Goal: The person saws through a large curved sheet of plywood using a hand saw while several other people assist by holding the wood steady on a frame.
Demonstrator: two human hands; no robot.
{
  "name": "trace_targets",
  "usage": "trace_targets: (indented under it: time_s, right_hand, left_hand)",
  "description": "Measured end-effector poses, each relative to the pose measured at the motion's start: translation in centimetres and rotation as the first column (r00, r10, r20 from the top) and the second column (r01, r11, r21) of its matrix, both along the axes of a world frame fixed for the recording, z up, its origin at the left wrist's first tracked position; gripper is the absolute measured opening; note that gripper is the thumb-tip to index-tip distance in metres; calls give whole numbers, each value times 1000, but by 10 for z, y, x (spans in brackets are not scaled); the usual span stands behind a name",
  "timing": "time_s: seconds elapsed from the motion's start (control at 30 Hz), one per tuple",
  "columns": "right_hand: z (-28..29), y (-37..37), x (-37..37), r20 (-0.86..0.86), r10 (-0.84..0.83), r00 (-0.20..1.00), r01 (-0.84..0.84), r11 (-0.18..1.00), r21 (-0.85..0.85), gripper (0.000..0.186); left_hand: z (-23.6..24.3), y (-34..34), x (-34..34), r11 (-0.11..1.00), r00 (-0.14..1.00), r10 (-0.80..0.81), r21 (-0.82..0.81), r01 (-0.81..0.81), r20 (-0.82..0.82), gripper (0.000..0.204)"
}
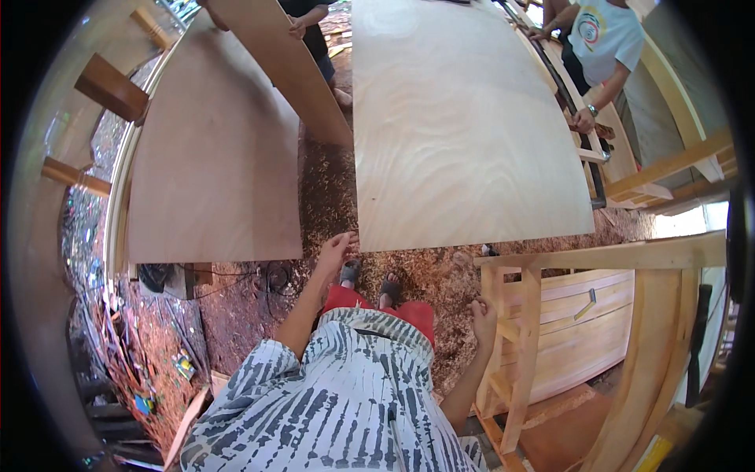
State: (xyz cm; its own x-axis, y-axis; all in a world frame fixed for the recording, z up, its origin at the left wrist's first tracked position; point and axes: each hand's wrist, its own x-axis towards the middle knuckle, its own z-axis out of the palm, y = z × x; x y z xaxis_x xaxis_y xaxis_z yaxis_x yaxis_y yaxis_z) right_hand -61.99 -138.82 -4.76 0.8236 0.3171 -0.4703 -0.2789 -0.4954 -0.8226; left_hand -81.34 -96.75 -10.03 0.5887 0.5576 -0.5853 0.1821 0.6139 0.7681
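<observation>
A large pale plywood sheet [472, 134] lies in front of me, its near edge facing my body. My left hand [336, 250] is stretched out beside the sheet's near left corner, its fingers apart and holding nothing I can see. Whether the fingertips touch the edge is unclear. Lower on the right, my right hand [482, 318] hangs above the floor near a wooden frame [531, 346], its fingers curled in and nothing visible in them. A second, browner plywood sheet [212, 157] lies to the left, across a gap.
One person in dark clothes [314, 39] holds a long wooden board [291, 63] over the gap. Another, in a white shirt [602, 39], grips a dark bar [554, 75] along the pale sheet's right side. Wood shavings [330, 189] cover the floor. A panelled wooden piece [578, 315] stands at right.
</observation>
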Motion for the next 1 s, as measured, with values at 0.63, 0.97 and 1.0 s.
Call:
trace_targets:
  time_s: [0.63,0.97,1.0]
  right_hand:
    - [-10,88,-6,-139,255,957,-250,967,46,37]
    - [-12,112,-5,-122,215,969,-192,965,181,30]
    - [-13,110,-4,-102,230,968,-209,960,188,30]
  left_hand:
    - [-3,-12,-1,906,979,-157,375,194,-128,16]
    - [-15,-9,-7,891,953,-297,344,297,-53,15]
    - [-17,-9,-9,880,944,-316,343,327,-91,15]
